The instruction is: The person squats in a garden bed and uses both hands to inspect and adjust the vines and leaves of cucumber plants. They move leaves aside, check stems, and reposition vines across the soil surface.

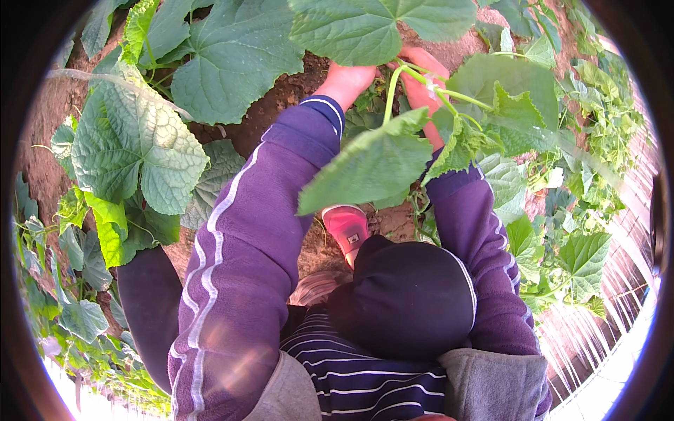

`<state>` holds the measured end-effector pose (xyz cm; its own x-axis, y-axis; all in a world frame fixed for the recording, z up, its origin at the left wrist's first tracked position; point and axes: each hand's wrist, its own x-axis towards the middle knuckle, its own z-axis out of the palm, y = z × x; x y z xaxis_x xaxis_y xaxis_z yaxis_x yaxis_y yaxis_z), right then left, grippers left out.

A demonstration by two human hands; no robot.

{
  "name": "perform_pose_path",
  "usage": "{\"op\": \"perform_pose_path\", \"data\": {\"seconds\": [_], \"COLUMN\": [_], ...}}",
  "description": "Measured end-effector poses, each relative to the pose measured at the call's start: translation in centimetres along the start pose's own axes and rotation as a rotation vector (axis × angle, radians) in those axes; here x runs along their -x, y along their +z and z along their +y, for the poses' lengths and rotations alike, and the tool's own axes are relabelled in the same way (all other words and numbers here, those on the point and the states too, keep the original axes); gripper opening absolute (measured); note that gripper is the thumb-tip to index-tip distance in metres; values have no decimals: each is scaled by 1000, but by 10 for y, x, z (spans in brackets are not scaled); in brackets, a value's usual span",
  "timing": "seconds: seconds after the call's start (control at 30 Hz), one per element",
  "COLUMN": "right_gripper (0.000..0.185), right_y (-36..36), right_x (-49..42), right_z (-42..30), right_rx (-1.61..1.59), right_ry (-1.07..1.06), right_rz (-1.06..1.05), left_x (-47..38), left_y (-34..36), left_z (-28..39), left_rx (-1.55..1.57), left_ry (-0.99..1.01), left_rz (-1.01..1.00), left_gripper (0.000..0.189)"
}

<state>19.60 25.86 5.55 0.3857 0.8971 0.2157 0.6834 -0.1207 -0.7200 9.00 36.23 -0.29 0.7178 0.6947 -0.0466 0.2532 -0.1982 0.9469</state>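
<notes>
Both my hands are low among the vine plants, by the stem of a cucumber-like vine [414, 75]. Only the wrist and back of my left hand [352, 79] show; its fingers are lost under a broad green leaf [350, 32]. My right hand [419, 87] is behind the stem, its fingers partly covered by that leaf, so its grip is not visible. On the stem sits a small whitish, clear clip or tie [431, 85]. A large leaf [371, 166] hangs from the vine over the space between my forearms, and a crumpled young leaf [461, 146] droops beside my right sleeve.
Large leaves [237, 58] spread ahead on the left, with another pale-lit leaf [139, 144] nearer. Brown soil [268, 113] shows between plants. Below is a red shoe [347, 234] beside my bent knee [410, 300]. Rows of vines [605, 116] and pale strings [595, 326] line the right.
</notes>
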Motion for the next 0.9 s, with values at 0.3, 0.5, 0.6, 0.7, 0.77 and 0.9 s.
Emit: {"op": "perform_pose_path", "data": {"seconds": [0.3, 0.5, 0.6, 0.7, 0.77, 0.9], "right_gripper": [19, 14, 21, 27, 28, 28], "right_y": [1, -2, -6, -8, -7, -6], "right_x": [9, 11, 13, 8, 8, 8], "right_z": [-14, -11, -2, -14, -30, -16], "right_rx": [-145, -247, 50, -194, -471, -456], "right_ry": [470, 451, 216, 280, 430, 411], "right_rz": [98, 84, 75, 90, 80, 116], "left_x": [-3, -7, -5, 3, 2, 5], "left_y": [6, 1, -3, 3, 2, 13], "left_z": [4, 7, 11, 0, -6, -21], "left_rx": [181, 151, 105, 34, -69, -192], "left_ry": [-226, -302, -284, 48, 197, 290], "left_rz": [24, -11, -24, 164, 166, 125], "left_gripper": [30, 32, 31, 30, 30, 32]}}
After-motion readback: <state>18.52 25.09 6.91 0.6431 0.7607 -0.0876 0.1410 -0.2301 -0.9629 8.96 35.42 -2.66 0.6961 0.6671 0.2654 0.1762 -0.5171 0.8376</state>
